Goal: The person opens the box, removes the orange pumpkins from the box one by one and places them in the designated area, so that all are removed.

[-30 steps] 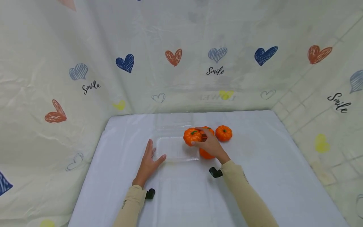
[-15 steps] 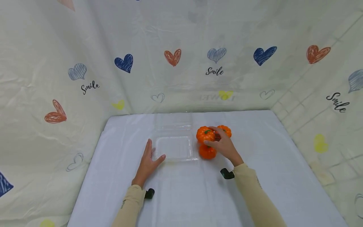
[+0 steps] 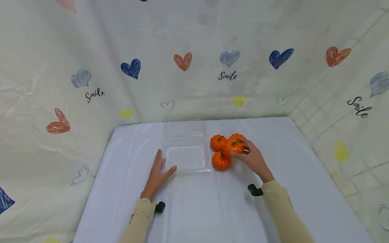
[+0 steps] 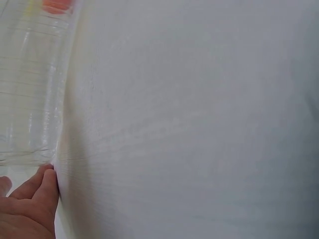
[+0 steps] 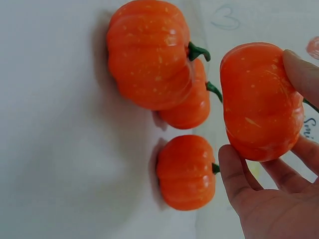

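My right hand (image 3: 253, 158) grips a small orange pumpkin (image 5: 261, 102) with a green stem, thumb on one side and fingers on the other. In the right wrist view this pumpkin is held up apart from three more on the table: a near one (image 5: 149, 52), one partly hidden behind it (image 5: 187, 109), and a third pumpkin (image 5: 187, 172). My left hand (image 3: 158, 175), thumb and fingers spread, touches the front left corner of a clear plastic clamshell box (image 3: 185, 170). Its lid (image 3: 184, 130) is folded back; the tray holds nothing.
A white cloth (image 3: 200, 209) covers the table. Behind it hangs a pale curtain (image 3: 197, 87) printed with hearts. The three pumpkins stand close together just right of the box.
My right hand has moved right with the pumpkin, from over the box's right edge to above the other pumpkins. The left hand has stayed at the box corner.
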The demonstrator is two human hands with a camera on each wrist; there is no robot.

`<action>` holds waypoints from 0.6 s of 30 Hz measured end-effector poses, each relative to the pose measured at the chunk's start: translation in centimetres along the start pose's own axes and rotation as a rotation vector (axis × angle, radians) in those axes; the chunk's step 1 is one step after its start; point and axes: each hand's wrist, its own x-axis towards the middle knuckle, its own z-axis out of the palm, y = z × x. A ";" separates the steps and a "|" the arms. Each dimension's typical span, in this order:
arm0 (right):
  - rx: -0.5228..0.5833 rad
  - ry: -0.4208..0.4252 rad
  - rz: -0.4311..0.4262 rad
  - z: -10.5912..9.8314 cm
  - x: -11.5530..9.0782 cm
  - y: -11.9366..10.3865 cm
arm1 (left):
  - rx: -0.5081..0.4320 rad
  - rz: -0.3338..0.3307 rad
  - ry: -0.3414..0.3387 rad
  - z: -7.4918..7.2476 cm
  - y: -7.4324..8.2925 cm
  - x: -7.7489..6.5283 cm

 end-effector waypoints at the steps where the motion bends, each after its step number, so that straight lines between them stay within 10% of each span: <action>1: 0.000 0.004 0.006 -0.1 -0.1 0.2 | -0.002 0.001 -0.001 -0.1 0.0 0.0; 18: -0.078 0.026 0.055 -1.8 -1.5 3.3 | -0.017 0.024 0.014 0.0 0.0 0.0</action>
